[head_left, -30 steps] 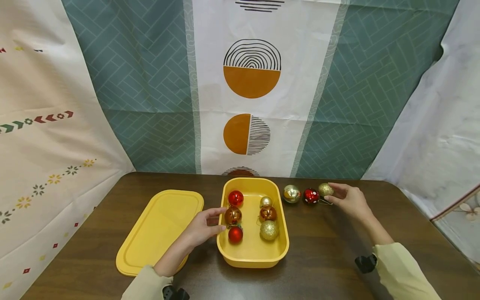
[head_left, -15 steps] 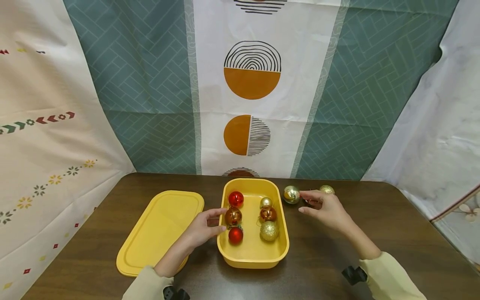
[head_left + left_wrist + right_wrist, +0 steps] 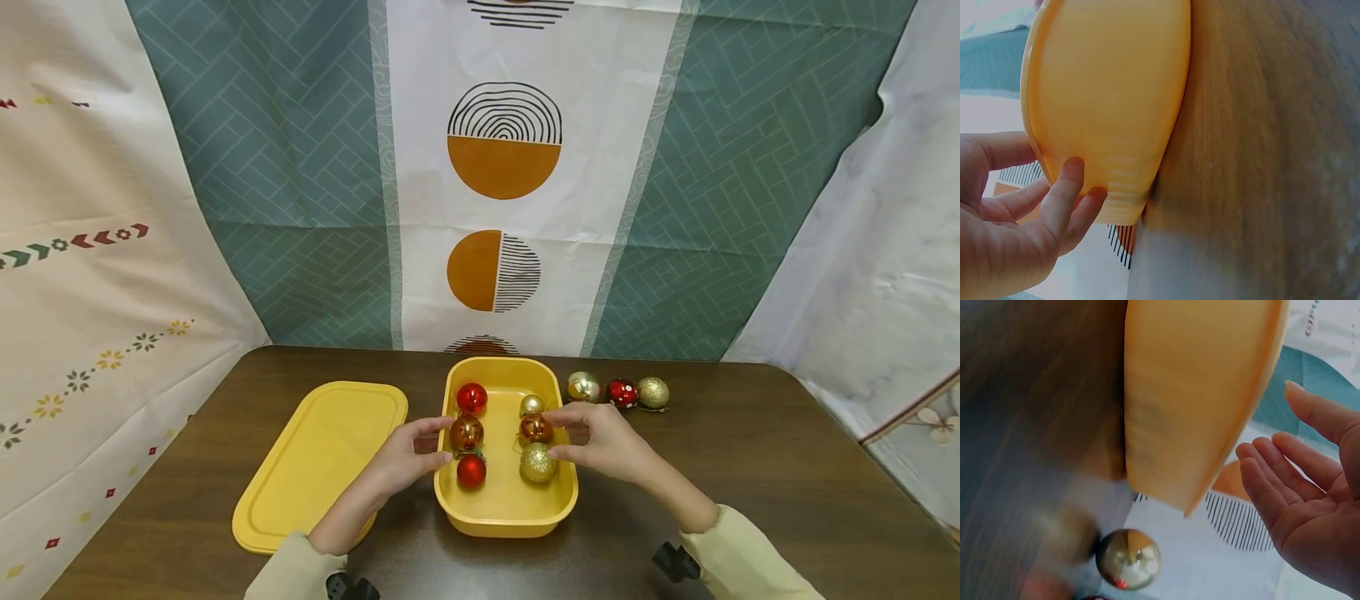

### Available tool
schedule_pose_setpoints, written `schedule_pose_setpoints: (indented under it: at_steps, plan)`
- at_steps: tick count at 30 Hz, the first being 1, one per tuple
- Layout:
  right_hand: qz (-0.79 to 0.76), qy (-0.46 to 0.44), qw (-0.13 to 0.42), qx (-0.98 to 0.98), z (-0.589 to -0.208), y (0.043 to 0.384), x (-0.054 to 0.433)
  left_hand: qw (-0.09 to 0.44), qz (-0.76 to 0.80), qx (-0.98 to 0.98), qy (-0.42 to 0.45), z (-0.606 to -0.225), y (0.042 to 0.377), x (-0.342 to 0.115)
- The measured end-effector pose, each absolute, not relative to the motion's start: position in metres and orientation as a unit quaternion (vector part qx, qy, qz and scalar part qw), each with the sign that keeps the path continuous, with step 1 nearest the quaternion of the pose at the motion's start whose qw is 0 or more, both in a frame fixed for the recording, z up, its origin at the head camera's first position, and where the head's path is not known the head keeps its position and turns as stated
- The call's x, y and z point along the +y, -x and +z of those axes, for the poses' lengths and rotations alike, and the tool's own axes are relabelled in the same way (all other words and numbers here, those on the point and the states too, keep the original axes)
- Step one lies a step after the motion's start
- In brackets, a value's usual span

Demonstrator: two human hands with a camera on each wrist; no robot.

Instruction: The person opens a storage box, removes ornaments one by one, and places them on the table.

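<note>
A yellow plastic box (image 3: 505, 527) stands on the brown table. Along its left side lie a shiny red bauble (image 3: 472, 398), an orange bauble (image 3: 467, 432) and a darker red bauble (image 3: 471, 471). The right side has a small gold bauble (image 3: 532, 404), another orange bauble (image 3: 536, 427) and a glittery gold bauble (image 3: 538, 462). My left hand (image 3: 399, 461) holds the left rim, some fingers against the outer wall (image 3: 1110, 112). Over the right rim, my right hand (image 3: 609, 442) hovers with parted fingers beside the orange and glittery baubles, gripping nothing.
Behind and right of the box, a shiny gold bauble (image 3: 582, 387), a red white-dotted bauble (image 3: 622, 392) and a glittery gold bauble (image 3: 653, 392) form a row. A yellow lid (image 3: 318, 458) lies to the left. Patterned cloth (image 3: 495, 275) hangs behind the table.
My right hand has left the glittery gold bauble at the row's right end and passed leftward and nearer, over the box's right rim. My left hand has stayed put.
</note>
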State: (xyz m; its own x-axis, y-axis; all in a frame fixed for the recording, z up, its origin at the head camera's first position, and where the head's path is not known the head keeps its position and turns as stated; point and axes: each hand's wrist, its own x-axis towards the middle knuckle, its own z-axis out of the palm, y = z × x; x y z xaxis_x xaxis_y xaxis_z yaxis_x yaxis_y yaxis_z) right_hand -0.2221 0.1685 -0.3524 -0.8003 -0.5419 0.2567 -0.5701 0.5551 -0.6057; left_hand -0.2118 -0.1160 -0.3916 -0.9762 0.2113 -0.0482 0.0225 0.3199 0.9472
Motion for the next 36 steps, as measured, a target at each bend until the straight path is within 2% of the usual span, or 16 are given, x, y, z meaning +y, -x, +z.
schedule_pose_setpoints:
  at_steps: [11, 23, 36]
  plan:
    - [0.198, -0.403, 0.025, -0.893, -0.355, 0.224, 0.143, 0.084, 0.582, 0.806, -0.069, -0.391, 0.212, -0.117]
    - [0.072, -0.374, 0.018, -0.925, -0.353, 0.220, 0.126, 0.083, 0.577, 0.810, -0.069, -0.391, 0.213, -0.117]
    - [0.053, -0.372, 0.023, -0.926, -0.354, 0.219, 0.125, 0.084, 0.579, 0.808, -0.071, -0.392, 0.213, -0.117]
